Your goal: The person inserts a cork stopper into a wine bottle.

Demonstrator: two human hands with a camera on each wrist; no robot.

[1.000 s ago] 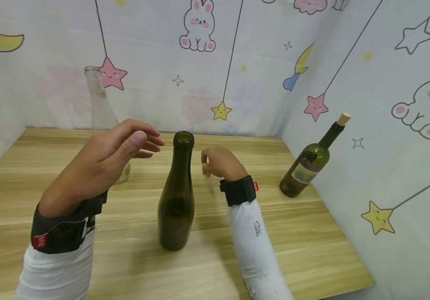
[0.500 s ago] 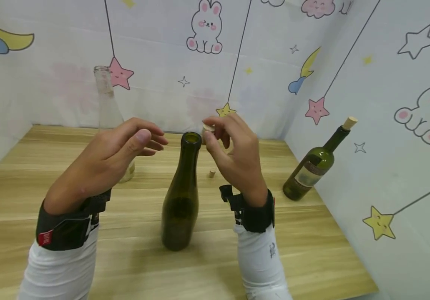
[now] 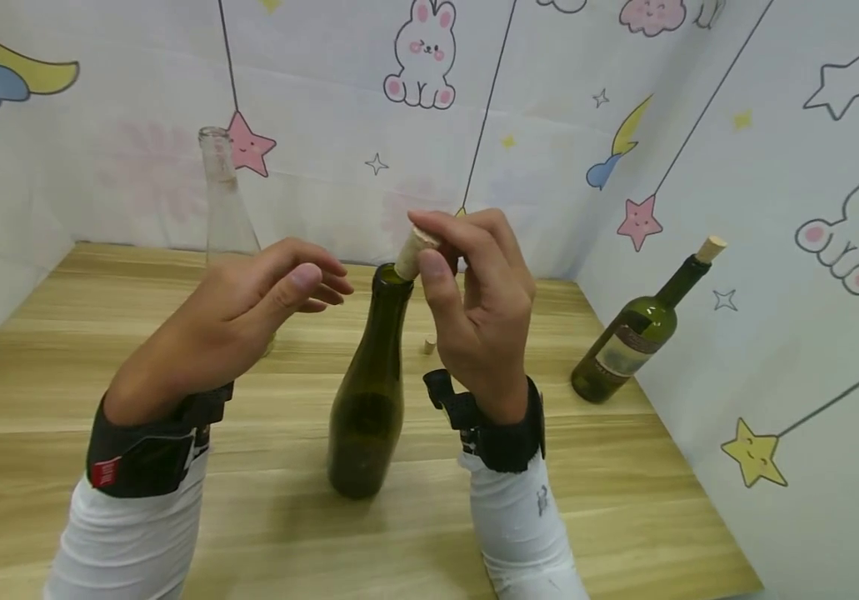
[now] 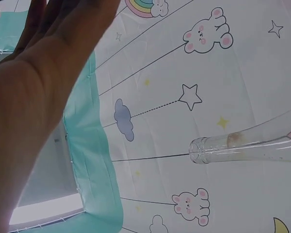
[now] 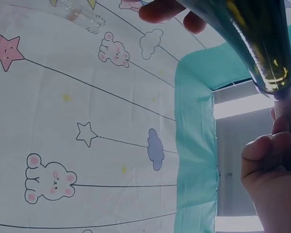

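Note:
A dark green wine bottle (image 3: 366,408) stands upright on the wooden table, between my two hands. My right hand (image 3: 483,308) pinches a cork (image 3: 410,254) between thumb and fingers, its lower end tilted at the bottle's mouth. In the right wrist view the cork (image 5: 283,108) meets the mouth of the bottle (image 5: 252,43); how deep it sits I cannot tell. To the left of the bottle's neck, my left hand (image 3: 249,308) hovers with fingers extended, apart from the glass and holding nothing. That hand (image 4: 43,77) also fills the left side of the left wrist view.
Behind my left hand stands a clear glass bottle (image 3: 227,200), partly hidden. A corked green bottle with a label (image 3: 624,346) leans at the table's right side. One small cork (image 3: 429,344) lies on the table (image 3: 264,517). Printed cloth walls (image 3: 324,83) border the back and sides.
My right hand came up from the table with the cork and carried it left to the bottle's mouth. My left hand stays beside the neck. The whole head view shifts slightly.

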